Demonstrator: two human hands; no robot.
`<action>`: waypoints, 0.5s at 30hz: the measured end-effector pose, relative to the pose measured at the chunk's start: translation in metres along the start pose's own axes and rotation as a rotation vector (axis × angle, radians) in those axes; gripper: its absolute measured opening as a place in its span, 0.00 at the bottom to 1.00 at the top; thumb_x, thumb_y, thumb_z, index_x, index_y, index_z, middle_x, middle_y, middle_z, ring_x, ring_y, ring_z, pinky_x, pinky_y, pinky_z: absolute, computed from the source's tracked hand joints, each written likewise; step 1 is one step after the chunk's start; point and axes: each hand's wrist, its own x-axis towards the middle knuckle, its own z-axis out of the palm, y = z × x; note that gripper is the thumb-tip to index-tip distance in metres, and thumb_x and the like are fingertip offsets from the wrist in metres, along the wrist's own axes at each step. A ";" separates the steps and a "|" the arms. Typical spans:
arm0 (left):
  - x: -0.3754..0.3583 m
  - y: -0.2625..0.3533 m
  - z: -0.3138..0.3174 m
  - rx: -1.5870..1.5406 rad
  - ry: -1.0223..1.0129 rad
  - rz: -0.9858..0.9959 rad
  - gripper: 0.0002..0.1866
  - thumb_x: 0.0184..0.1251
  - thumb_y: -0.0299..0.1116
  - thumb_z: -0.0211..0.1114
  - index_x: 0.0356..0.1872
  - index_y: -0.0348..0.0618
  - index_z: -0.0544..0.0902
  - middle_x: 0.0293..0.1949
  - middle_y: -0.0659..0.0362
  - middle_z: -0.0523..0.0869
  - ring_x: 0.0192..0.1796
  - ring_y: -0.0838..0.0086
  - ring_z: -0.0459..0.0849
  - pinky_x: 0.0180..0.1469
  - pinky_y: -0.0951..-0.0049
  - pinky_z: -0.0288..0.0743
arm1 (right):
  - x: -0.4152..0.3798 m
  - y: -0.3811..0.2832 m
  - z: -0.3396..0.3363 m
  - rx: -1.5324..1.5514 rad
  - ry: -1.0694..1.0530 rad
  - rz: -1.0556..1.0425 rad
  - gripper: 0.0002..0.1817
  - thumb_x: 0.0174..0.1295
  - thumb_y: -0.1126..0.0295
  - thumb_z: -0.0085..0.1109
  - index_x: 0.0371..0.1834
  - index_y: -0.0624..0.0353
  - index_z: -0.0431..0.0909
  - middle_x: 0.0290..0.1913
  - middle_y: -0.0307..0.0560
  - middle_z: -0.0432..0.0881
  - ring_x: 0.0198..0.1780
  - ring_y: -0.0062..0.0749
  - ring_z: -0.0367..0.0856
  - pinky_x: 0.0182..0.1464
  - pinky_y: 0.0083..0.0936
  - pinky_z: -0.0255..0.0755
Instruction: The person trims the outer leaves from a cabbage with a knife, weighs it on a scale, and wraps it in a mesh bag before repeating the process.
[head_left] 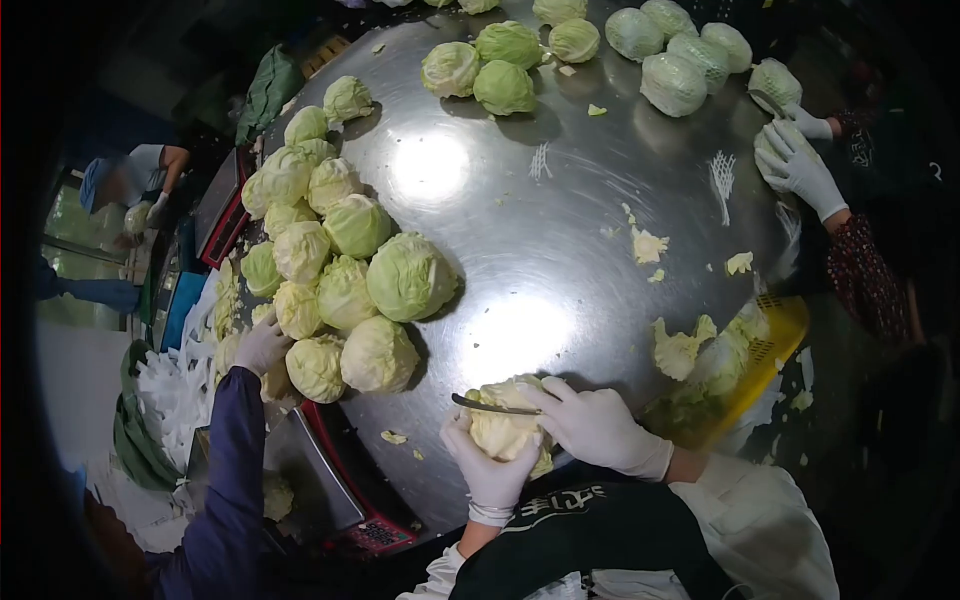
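Note:
At the near edge of the metal table, my left hand (492, 462), in a white glove, is wrapped round the lower left side of a pale cabbage (500, 432). My right hand (588, 425), also gloved, is closed on a knife, its fingers against the cabbage's right side. The curved dark blade of the knife (495, 405) lies across the top of the cabbage and points left. The knife's handle is hidden in my right hand. A loose leaf hangs under the cabbage.
A cabbage pile (345, 290) lies left, with a co-worker's gloved hand (262, 345) at it. Scales (375, 530) stand at the near left. A yellow basket (775, 345) of leaves is at right. Another co-worker's hands (805, 170) hold a cabbage and knife near netted cabbages (675, 83).

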 end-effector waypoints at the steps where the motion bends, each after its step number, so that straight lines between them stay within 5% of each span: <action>1: 0.000 -0.003 0.001 0.015 0.012 -0.020 0.48 0.46 0.40 0.85 0.63 0.31 0.65 0.59 0.44 0.66 0.63 0.54 0.68 0.68 0.53 0.64 | 0.003 0.001 0.000 0.012 0.013 -0.008 0.26 0.69 0.62 0.58 0.71 0.53 0.73 0.53 0.45 0.81 0.23 0.31 0.84 0.26 0.27 0.78; 5: -0.001 0.007 -0.002 0.204 -0.022 0.039 0.49 0.45 0.42 0.85 0.63 0.30 0.65 0.62 0.42 0.66 0.65 0.51 0.68 0.70 0.52 0.63 | 0.018 0.023 -0.004 -0.135 0.042 -0.170 0.20 0.69 0.62 0.57 0.63 0.52 0.78 0.42 0.45 0.83 0.30 0.29 0.87 0.27 0.26 0.79; 8: -0.008 0.022 -0.001 0.373 -0.092 0.191 0.50 0.44 0.45 0.85 0.63 0.31 0.65 0.64 0.41 0.65 0.68 0.49 0.66 0.72 0.51 0.62 | 0.051 0.068 0.001 0.210 -0.035 0.169 0.18 0.76 0.56 0.50 0.60 0.49 0.82 0.47 0.49 0.88 0.45 0.48 0.88 0.43 0.38 0.82; 11: -0.008 -0.010 -0.021 0.116 -0.152 0.160 0.53 0.45 0.47 0.85 0.69 0.34 0.63 0.68 0.41 0.65 0.73 0.51 0.65 0.75 0.51 0.60 | 0.053 0.108 0.026 0.165 -0.094 0.297 0.19 0.76 0.58 0.41 0.57 0.48 0.81 0.49 0.49 0.87 0.47 0.53 0.86 0.51 0.44 0.80; 13: -0.019 -0.017 -0.032 -0.437 -0.204 -0.055 0.61 0.46 0.42 0.85 0.78 0.37 0.54 0.73 0.45 0.64 0.75 0.55 0.66 0.78 0.53 0.61 | 0.054 0.122 0.022 0.194 -0.014 0.382 0.19 0.76 0.57 0.43 0.60 0.49 0.80 0.52 0.51 0.86 0.48 0.53 0.87 0.50 0.44 0.80; 15: -0.037 -0.027 -0.043 -0.455 -0.130 -0.124 0.61 0.47 0.39 0.85 0.79 0.38 0.52 0.73 0.45 0.64 0.75 0.55 0.67 0.77 0.54 0.63 | 0.052 0.119 0.023 0.240 0.052 0.471 0.19 0.76 0.57 0.46 0.62 0.51 0.78 0.55 0.54 0.85 0.48 0.53 0.87 0.49 0.44 0.80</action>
